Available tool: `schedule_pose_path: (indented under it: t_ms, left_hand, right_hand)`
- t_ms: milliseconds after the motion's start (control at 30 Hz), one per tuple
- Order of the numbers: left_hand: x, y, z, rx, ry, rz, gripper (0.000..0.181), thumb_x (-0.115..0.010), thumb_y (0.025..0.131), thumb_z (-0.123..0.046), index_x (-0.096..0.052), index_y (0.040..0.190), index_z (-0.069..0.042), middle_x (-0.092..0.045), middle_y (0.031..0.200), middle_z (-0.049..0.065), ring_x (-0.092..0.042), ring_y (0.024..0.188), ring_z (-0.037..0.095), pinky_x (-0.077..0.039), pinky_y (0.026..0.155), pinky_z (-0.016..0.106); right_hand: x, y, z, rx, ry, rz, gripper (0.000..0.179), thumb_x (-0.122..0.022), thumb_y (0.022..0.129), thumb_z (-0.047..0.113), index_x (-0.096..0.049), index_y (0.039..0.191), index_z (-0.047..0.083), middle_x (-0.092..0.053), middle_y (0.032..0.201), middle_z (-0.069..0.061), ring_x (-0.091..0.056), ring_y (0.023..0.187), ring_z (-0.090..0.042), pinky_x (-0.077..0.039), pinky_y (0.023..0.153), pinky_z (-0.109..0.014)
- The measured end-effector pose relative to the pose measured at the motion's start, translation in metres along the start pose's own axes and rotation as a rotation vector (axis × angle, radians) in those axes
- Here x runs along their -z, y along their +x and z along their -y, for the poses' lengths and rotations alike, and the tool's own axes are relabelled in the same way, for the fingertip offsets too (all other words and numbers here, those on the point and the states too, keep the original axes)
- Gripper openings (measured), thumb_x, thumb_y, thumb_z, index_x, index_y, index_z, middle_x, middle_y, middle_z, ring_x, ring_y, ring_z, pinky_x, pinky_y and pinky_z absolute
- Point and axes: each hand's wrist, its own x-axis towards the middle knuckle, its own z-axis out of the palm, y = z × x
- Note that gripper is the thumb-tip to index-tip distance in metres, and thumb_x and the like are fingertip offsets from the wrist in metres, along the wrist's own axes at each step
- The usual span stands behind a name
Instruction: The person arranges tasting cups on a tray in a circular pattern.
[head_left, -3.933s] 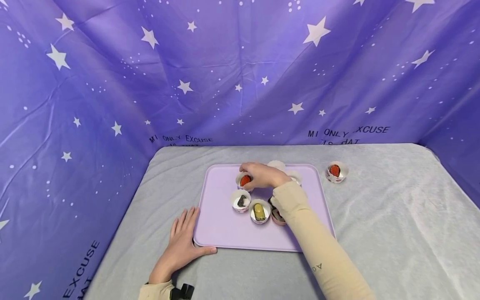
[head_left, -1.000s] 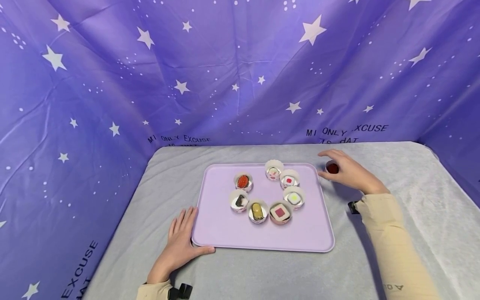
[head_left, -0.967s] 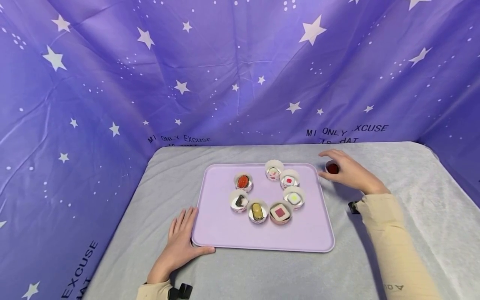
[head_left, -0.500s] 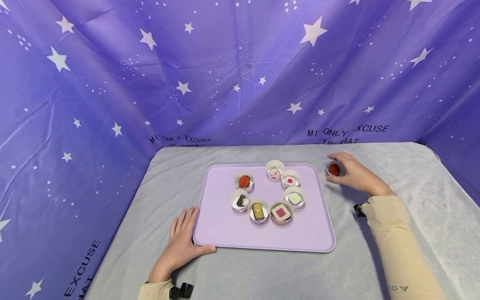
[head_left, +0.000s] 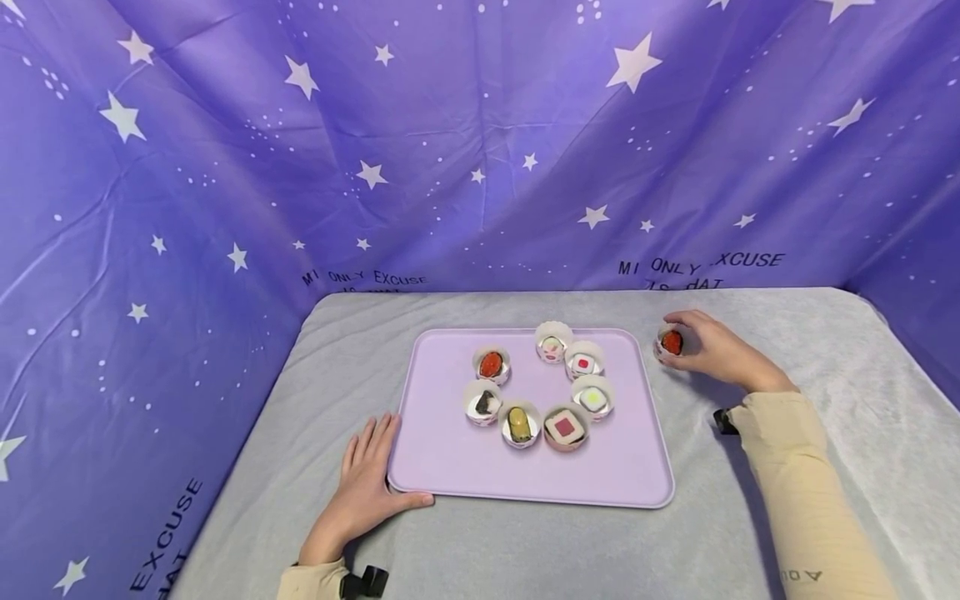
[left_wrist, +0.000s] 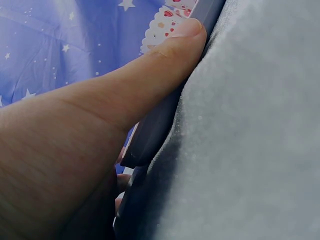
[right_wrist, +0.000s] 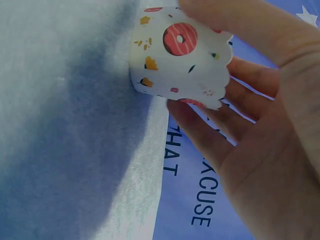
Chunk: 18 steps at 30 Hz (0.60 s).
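My right hand (head_left: 723, 354) holds a paper baking cup (right_wrist: 175, 57) between thumb and fingers, on the cloth right of the tray. Donut prints cover the cup's side, and a red-topped toy-like sushi piece (head_left: 672, 342) sits in it. The left hand (head_left: 362, 493) lies with spread, straight fingers at the near left corner of a lilac tray (head_left: 450, 468); its thumb (left_wrist: 165, 60) runs along the front edge. Several similar cups stand on the tray in an open ring, among them one with a red-topped piece (head_left: 491, 364) and one with a yellow-topped piece (head_left: 519, 425).
Also in the ring are a square piece with a red centre (head_left: 565, 427), a black-and-white piece (head_left: 487, 403) and, at the back, a pale piece (head_left: 552, 346). Grey cloth (head_left: 825, 400) covers the table. A purple star-printed curtain (head_left: 450, 208) hangs behind it.
My right hand has left the red-topped cup on the tray and moved right to the cup on the cloth. Its thumb and fingers have closed round that cup. The left hand stays put.
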Motion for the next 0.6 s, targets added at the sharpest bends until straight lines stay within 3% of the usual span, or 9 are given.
schedule_pose_path:
  t_ms: [267,600]
  left_hand:
    - [0.0009,0.0007,-0.0008,0.015,-0.008,0.016,0.129,-0.08,0.064,-0.069,-0.017,0.16,-0.009,-0.018,0.164,0.018,-0.007,0.152,0.04,0.0,0.117,0.061]
    - [0.0008,0.0007,-0.0009,0.008,-0.003,0.007,0.13,-0.08,0.064,-0.069,-0.017,0.16,-0.009,-0.018,0.164,0.018,-0.007,0.152,0.04,-0.001,0.118,0.06]
  right_hand:
    - [0.0014,0.0011,-0.0042,-0.01,0.0,0.036,0.072,-0.081,0.082,0.015,-0.045,0.139,-0.011,-0.042,0.142,-0.035,-0.038,0.131,-0.053,-0.031,0.108,-0.066]
    - [0.0021,0.0049,0.0001,0.035,0.008,-0.024,0.066,-0.083,0.081,0.02,-0.052,0.132,-0.008,-0.053,0.134,-0.03,-0.046,0.127,-0.049,-0.035,0.105,-0.065]
